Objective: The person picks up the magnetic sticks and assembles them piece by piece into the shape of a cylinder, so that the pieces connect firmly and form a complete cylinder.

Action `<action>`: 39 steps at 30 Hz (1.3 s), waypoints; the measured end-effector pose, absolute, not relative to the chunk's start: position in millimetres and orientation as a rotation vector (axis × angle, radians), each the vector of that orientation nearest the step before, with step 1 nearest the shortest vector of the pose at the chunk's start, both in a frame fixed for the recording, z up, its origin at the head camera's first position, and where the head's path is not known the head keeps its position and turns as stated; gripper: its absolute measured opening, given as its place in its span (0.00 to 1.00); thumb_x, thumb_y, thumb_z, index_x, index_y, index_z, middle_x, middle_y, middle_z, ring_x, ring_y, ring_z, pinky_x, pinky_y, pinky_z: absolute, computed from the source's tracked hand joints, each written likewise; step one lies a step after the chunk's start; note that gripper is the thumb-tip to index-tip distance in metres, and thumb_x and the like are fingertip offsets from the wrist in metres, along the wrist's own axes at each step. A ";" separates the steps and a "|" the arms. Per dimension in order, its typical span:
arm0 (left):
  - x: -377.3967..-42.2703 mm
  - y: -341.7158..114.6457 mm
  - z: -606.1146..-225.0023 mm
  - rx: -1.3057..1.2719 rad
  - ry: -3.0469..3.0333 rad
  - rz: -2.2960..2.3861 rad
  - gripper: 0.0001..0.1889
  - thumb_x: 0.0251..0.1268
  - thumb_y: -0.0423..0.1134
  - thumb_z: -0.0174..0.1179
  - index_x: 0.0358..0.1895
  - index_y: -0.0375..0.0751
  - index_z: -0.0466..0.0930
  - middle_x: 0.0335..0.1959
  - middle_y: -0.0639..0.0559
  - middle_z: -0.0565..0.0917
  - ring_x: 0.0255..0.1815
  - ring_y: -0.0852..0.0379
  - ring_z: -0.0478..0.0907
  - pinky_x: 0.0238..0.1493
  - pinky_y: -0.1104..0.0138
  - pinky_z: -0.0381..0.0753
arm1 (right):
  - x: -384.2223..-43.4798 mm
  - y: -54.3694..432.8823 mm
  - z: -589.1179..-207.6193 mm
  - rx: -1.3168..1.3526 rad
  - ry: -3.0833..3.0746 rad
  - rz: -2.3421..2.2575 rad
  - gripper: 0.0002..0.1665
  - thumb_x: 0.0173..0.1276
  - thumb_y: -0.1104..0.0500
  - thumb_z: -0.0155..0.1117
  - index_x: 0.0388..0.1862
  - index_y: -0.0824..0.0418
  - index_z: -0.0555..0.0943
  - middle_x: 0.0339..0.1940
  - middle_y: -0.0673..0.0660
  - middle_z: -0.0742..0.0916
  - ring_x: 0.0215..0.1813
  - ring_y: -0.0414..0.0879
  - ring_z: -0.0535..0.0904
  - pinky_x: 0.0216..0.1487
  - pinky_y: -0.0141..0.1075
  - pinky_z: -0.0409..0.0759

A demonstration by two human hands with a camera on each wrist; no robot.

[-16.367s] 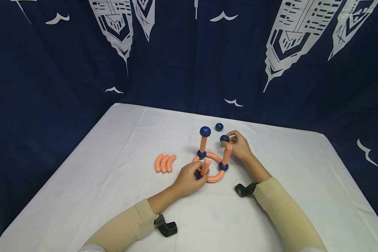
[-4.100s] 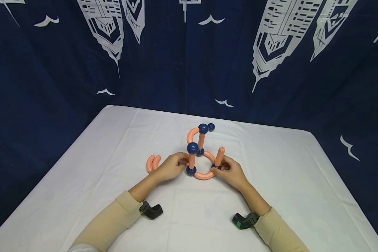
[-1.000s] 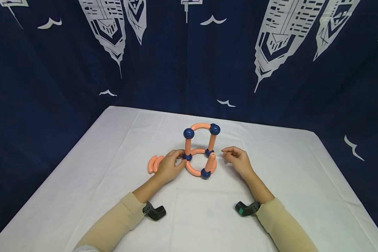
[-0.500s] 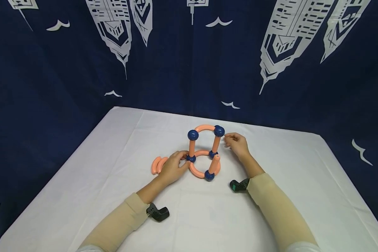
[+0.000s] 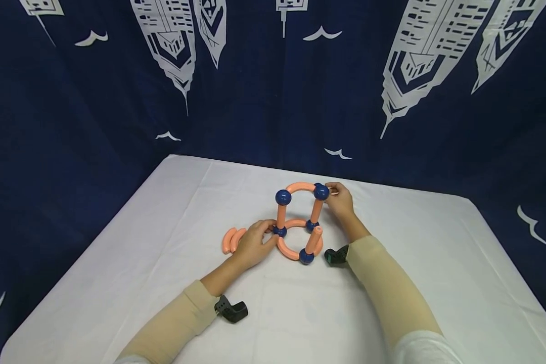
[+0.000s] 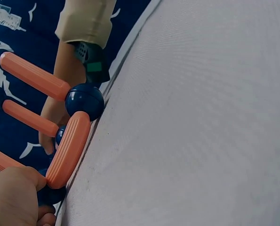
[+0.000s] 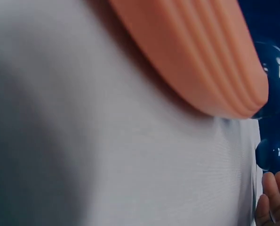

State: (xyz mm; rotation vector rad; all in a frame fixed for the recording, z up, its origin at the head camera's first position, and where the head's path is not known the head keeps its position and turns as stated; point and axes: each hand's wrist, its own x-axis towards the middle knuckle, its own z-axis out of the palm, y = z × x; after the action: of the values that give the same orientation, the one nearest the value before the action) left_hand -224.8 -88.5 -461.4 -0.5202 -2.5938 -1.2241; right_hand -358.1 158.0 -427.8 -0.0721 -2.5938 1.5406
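Note:
A magnetic-stick frame stands mid-table. Its ring of orange curved sticks (image 5: 287, 251) joins blue balls, three straight orange sticks rise from them, and another curved stick (image 5: 300, 186) links two top balls. My left hand (image 5: 254, 243) pinches the left base ball (image 5: 279, 231) between thumb and fingers; the left wrist view shows this ball (image 6: 52, 194) partly covered. My right hand (image 5: 340, 201) is behind the frame's right side, by a loose blue ball (image 5: 317, 185) mostly hidden behind the top right ball (image 5: 321, 192). In the right wrist view, its fingers (image 7: 273, 190) look extended beside a blue ball (image 7: 269, 154).
Two loose curved orange sticks (image 5: 232, 240) lie left of the frame, close to my left hand. The front upright stick (image 5: 314, 240) has a bare top end. A white cloth covers the table (image 5: 300, 313), and a dark blue printed curtain (image 5: 255, 101) hangs behind it.
Earlier, a second top ball and the linking curved stick were added and the frame was turned. Over the last second my right hand has moved up and back toward the loose ball; my left stays put.

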 end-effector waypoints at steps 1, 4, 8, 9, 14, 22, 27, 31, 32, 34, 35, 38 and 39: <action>-224.3 -88.2 -461.3 -0.518 -2.596 -1.227 0.19 0.67 0.39 0.60 0.59 0.38 0.77 0.46 0.47 0.80 0.48 0.52 0.76 0.48 0.60 0.76 | -358.9 157.5 -427.3 -0.069 -2.627 1.514 0.26 0.66 0.57 0.62 0.61 0.67 0.74 0.50 0.64 0.79 0.48 0.52 0.77 0.44 0.37 0.75; -223.5 -87.4 -461.3 -0.521 -2.593 -1.236 0.19 0.67 0.38 0.60 0.59 0.37 0.77 0.46 0.47 0.80 0.48 0.52 0.77 0.49 0.59 0.76 | -361.1 157.4 -425.6 -0.024 -2.743 1.393 0.32 0.67 0.55 0.62 0.67 0.67 0.70 0.55 0.67 0.77 0.55 0.58 0.74 0.52 0.45 0.72; -223.7 -86.4 -461.4 -0.529 -2.594 -1.229 0.19 0.67 0.38 0.60 0.59 0.37 0.76 0.46 0.47 0.80 0.48 0.52 0.76 0.48 0.59 0.76 | -365.1 159.2 -422.4 0.084 -2.869 1.192 0.41 0.65 0.54 0.64 0.72 0.68 0.62 0.58 0.71 0.74 0.59 0.62 0.70 0.61 0.52 0.66; -223.9 -86.2 -461.2 -0.530 -2.593 -1.229 0.19 0.67 0.38 0.60 0.59 0.37 0.76 0.46 0.47 0.80 0.48 0.52 0.76 0.48 0.59 0.76 | -366.4 159.5 -421.8 0.118 -2.893 1.144 0.42 0.64 0.54 0.65 0.73 0.67 0.61 0.58 0.72 0.74 0.60 0.63 0.69 0.63 0.53 0.66; -224.4 -85.8 -460.2 -0.529 -2.595 -1.222 0.19 0.67 0.38 0.60 0.59 0.37 0.76 0.46 0.47 0.80 0.48 0.52 0.76 0.48 0.59 0.76 | -368.4 157.2 -416.7 0.296 -3.020 0.887 0.43 0.67 0.52 0.62 0.76 0.63 0.57 0.66 0.75 0.68 0.68 0.66 0.63 0.67 0.56 0.61; -226.3 -86.1 -463.2 -0.543 -2.588 -1.210 0.19 0.66 0.38 0.60 0.59 0.37 0.76 0.46 0.47 0.80 0.48 0.52 0.76 0.48 0.59 0.76 | -364.1 152.3 -411.1 0.469 -3.025 0.772 0.37 0.66 0.59 0.61 0.72 0.68 0.63 0.66 0.73 0.72 0.68 0.66 0.65 0.66 0.56 0.62; -228.2 -87.4 -465.1 -0.555 -2.562 -1.207 0.19 0.66 0.37 0.60 0.58 0.36 0.77 0.44 0.48 0.80 0.47 0.52 0.76 0.48 0.59 0.76 | -368.1 156.1 -418.5 0.416 -2.941 0.807 0.30 0.66 0.62 0.61 0.66 0.69 0.69 0.62 0.71 0.77 0.65 0.66 0.70 0.66 0.54 0.65; -227.9 -88.7 -464.0 -0.551 -2.558 -1.209 0.19 0.66 0.37 0.60 0.58 0.36 0.77 0.45 0.47 0.80 0.47 0.52 0.76 0.49 0.58 0.76 | -369.7 158.4 -425.8 0.286 -2.897 0.946 0.27 0.67 0.60 0.61 0.64 0.66 0.71 0.62 0.69 0.78 0.65 0.65 0.70 0.66 0.53 0.65; -227.7 -89.1 -463.7 -0.548 -2.561 -1.209 0.19 0.66 0.37 0.60 0.58 0.36 0.77 0.45 0.47 0.81 0.47 0.52 0.77 0.49 0.58 0.76 | -369.1 158.4 -426.8 0.252 -2.883 0.990 0.27 0.67 0.59 0.61 0.64 0.66 0.72 0.61 0.69 0.78 0.64 0.65 0.71 0.65 0.54 0.66; -227.2 -89.1 -463.0 -0.543 -2.567 -1.208 0.19 0.66 0.38 0.60 0.58 0.36 0.77 0.45 0.47 0.81 0.47 0.52 0.77 0.50 0.58 0.76 | -366.9 159.0 -428.3 0.196 -2.846 1.080 0.27 0.66 0.58 0.63 0.62 0.66 0.72 0.57 0.70 0.80 0.60 0.64 0.74 0.62 0.53 0.68; -226.8 -88.9 -462.6 -0.542 -2.569 -1.210 0.19 0.66 0.38 0.60 0.58 0.36 0.77 0.45 0.47 0.81 0.47 0.51 0.77 0.49 0.58 0.76 | -365.5 159.7 -429.1 0.172 -2.826 1.123 0.27 0.65 0.58 0.64 0.62 0.66 0.73 0.55 0.70 0.80 0.59 0.63 0.75 0.60 0.53 0.70; -225.8 -88.6 -461.4 -0.541 -2.565 -1.215 0.19 0.66 0.37 0.60 0.58 0.36 0.77 0.45 0.47 0.81 0.47 0.51 0.77 0.49 0.58 0.76 | -361.9 162.1 -431.2 0.111 -2.750 1.231 0.26 0.65 0.56 0.65 0.60 0.65 0.74 0.51 0.69 0.82 0.52 0.60 0.79 0.52 0.49 0.75; -225.5 -88.5 -461.0 -0.541 -2.564 -1.218 0.19 0.66 0.37 0.60 0.58 0.36 0.77 0.45 0.46 0.81 0.47 0.51 0.77 0.50 0.58 0.76 | -360.6 162.9 -431.8 0.100 -2.720 1.263 0.26 0.65 0.57 0.65 0.59 0.65 0.75 0.50 0.68 0.83 0.51 0.59 0.80 0.50 0.47 0.76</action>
State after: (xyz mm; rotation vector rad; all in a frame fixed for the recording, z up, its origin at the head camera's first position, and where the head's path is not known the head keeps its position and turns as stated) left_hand -225.5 -88.5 -461.0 -0.5414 -2.5642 -1.2183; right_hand -360.6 162.9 -431.8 0.1003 -2.7201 1.2630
